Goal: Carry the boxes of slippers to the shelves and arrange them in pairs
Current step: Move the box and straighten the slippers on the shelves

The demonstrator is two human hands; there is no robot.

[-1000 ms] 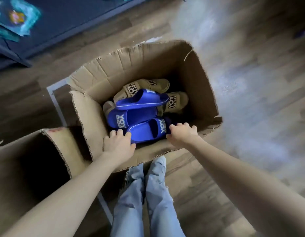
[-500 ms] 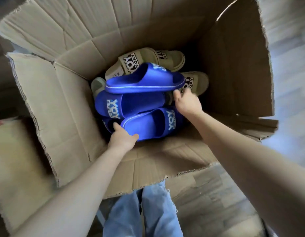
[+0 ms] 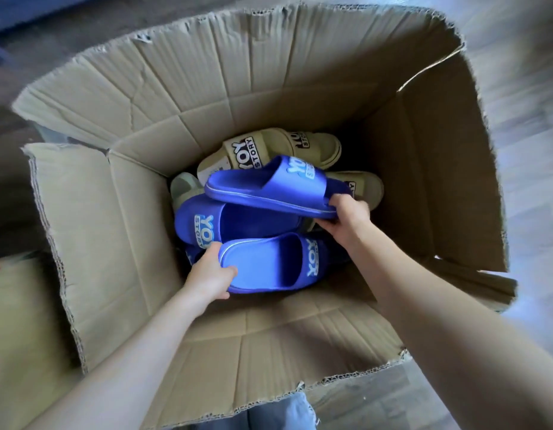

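- Left hand [image 3: 211, 279] fingers curl round the heel of the nearest blue slipper [image 3: 269, 265], thumb on its insole; right hand [image 3: 346, 217] clasps one end of the top blue slipper [image 3: 269, 187]
- Straps read "YOY STORY" on blue and beige slippers [image 3: 269, 147] alike, all piled inside the torn cardboard box [image 3: 114, 228]
- Half a second earlier, both hands were only arriving at the slippers

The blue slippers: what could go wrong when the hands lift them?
The left hand grips the near blue slipper and the right hand the top blue slipper, each at one end only; either may drop. The top one lies over the middle blue slipper and may drag it.
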